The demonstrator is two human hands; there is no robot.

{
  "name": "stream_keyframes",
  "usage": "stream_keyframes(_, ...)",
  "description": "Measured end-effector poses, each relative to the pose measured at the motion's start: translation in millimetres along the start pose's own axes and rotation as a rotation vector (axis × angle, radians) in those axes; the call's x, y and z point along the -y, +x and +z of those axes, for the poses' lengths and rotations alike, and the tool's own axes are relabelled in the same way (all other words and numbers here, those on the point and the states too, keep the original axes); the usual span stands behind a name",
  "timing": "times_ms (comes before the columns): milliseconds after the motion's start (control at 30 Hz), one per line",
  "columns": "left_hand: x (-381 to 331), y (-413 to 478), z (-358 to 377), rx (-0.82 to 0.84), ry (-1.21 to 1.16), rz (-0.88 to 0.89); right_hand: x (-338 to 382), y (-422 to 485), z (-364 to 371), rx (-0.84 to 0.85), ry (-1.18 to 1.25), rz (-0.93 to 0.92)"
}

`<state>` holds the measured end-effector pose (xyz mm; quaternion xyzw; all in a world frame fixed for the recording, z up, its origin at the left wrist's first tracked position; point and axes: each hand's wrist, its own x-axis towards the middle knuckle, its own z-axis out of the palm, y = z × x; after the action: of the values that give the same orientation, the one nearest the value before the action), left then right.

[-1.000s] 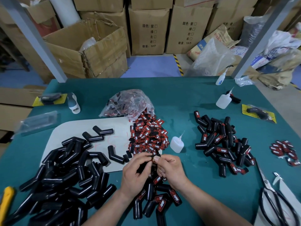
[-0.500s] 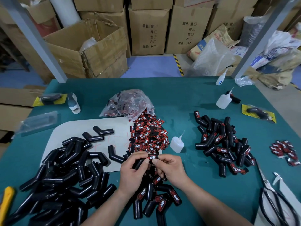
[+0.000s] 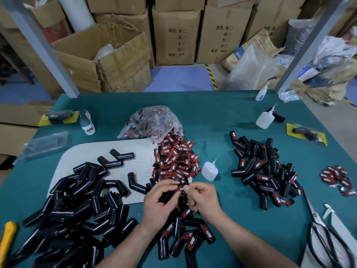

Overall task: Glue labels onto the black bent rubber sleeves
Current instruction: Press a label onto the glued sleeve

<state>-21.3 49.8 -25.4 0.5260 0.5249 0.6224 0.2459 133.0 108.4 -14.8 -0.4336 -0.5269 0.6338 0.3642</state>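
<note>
Step in hand: seating a label on a sleeve. Both hands meet low at the middle of the green-covered table, together on one piece. The left hand grips a black bent rubber sleeve, fingers curled round it and hiding most of it. The right hand pinches the red-and-black label against that sleeve, thumb on the label's end. Whether glue is already under the label can't be told.

Stock around:
- Heap of bare black bent sleeves on the left, partly on a white board.
- Loose pile of red-and-black labels just beyond the hands, spilling from a clear plastic bag.
- Small translucent glue bottle with a thin nozzle, upright, just right of that pile.
- Labelled sleeves in a small heap under and in front of the hands, and a bigger heap further right.
- Metal scissors near the right edge.

Judgement: the job is mid-run, with a lot of bare sleeves left. Next move likely calls for firm thumb pressure along the whole label so it follows the curved rubber and both ends stick. Then drop the sleeve onto the near heap and take a bare one from the left. Risk: the label skews or lifts at an end if let go too soon.
</note>
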Motion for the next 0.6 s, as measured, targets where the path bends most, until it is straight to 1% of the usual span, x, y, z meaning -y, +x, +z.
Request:
stream_keyframes(133,-1.6,-0.2,0.0,0.017,0.043,0.051,-0.9,-0.2,0.0,0.009,0.074,0.041)
stream_keyframes(333,-0.6,0.0,1.6,-0.004,0.049,0.102,4.8,-2.4,3.2,0.007,0.127,0.062)
stream_keyframes(600,2.5,0.0,0.9,-0.023,0.036,0.125,2.4,-1.6,4.3,0.016,0.155,0.06)
